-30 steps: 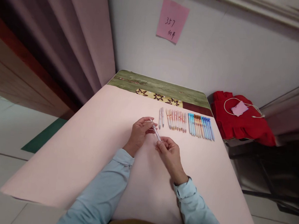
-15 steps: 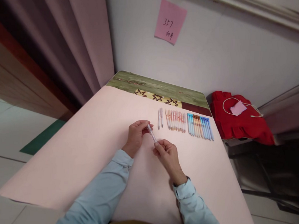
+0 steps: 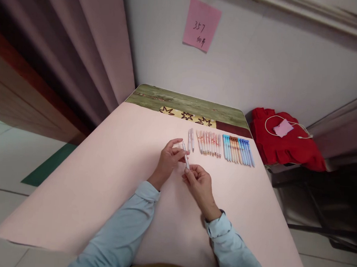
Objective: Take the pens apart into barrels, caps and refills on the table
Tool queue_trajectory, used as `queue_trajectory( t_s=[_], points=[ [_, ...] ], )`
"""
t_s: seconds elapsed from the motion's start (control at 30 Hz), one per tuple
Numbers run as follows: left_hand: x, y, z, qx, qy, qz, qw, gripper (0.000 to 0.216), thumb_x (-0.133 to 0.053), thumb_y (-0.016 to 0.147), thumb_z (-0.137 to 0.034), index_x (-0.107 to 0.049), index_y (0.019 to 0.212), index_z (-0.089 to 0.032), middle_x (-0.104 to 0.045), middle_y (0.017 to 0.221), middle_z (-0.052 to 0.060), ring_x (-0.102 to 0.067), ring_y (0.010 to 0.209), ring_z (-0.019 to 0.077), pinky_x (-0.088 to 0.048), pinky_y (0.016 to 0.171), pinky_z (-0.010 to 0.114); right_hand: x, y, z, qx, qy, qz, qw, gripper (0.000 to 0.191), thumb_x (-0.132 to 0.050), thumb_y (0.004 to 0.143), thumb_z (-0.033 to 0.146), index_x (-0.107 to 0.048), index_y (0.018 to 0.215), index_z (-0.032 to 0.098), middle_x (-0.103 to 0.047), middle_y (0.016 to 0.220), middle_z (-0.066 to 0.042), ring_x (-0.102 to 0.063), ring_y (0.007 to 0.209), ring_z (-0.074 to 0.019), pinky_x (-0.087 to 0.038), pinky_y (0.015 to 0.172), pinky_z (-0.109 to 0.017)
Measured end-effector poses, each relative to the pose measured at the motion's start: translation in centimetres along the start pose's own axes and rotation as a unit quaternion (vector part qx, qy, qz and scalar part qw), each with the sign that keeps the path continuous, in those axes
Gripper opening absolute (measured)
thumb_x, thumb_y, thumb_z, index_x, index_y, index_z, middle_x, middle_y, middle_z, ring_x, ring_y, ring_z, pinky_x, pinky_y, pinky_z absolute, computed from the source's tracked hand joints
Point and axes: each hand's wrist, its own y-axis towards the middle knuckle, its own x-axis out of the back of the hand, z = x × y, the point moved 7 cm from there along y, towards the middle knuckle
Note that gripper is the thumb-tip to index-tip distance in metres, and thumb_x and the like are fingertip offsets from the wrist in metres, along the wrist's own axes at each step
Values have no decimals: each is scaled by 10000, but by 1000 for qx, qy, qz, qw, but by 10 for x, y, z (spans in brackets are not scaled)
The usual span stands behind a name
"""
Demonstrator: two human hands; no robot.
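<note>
Our left hand [image 3: 168, 162] and right hand [image 3: 200, 186] each pinch one end of a slim pale pen [image 3: 186, 161], slanted over the pink table covering [image 3: 116, 158], near two similar pens [image 3: 192, 141].

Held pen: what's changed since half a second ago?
The held pen has swung steeper in view, its far end moving right. The left hand has shifted forward and right with it. The right hand still pinches the near end; the laid-out pens stayed put.

We've swung the pen [image 3: 187, 161] from eleven o'clock nearer twelve, our left hand [image 3: 167, 159] edging toward one, forefinger now stretched out
</note>
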Motion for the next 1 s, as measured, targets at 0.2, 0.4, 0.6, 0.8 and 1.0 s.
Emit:
queue_trajectory(
  t_s=[0.2,0.4,0.6,0.8,1.0],
  points=[
    [-3,0,-5,-35,27,23,999,433,-737,737,-313,-578,1121,-189,-710,741,5,-612,571,129,-500,630,278,-1,-1,0,-2,1,5,1000,316,-710,814,464,-634,922,177,-669,686,-19,-613,633,-143,-498,617,-261],
    [-4,0,-6,-38,26,20,999,556,-745,729,-302,-534,1233,-201,-692,718,-16,-607,576,128,-490,635,272,-1,0,0,-4,4,3,1000,327,-717,800,473,-640,929,183,-675,692,-18,-603,611,-139,-491,602,-258],
    [7,3,-1,-22,-12,-26,999,538,-761,704,-331,-541,1174,-186,-721,775,20,-628,612,137,-506,677,296,-3,-2,6,0,25,24,999,362,-678,832,508,-659,966,173,-677,709,-34,-612,640,-150,-496,631,-272],
    [12,5,5,4,-71,-46,996,539,-795,668,-335,-545,1115,-168,-728,801,45,-632,648,144,-500,687,304,0,1,2,-21,101,12,995,414,-621,853,583,-679,916,178,-642,665,-18,-624,631,-150,-479,593,-263],
    [3,1,4,32,-83,-24,996,417,-809,664,-295,-581,985,-156,-722,798,44,-616,638,124,-475,666,274,-1,3,2,-25,69,28,997,318,-816,712,429,-662,810,169,-676,660,-19,-593,598,-128,-466,590,-252]
  ],
)
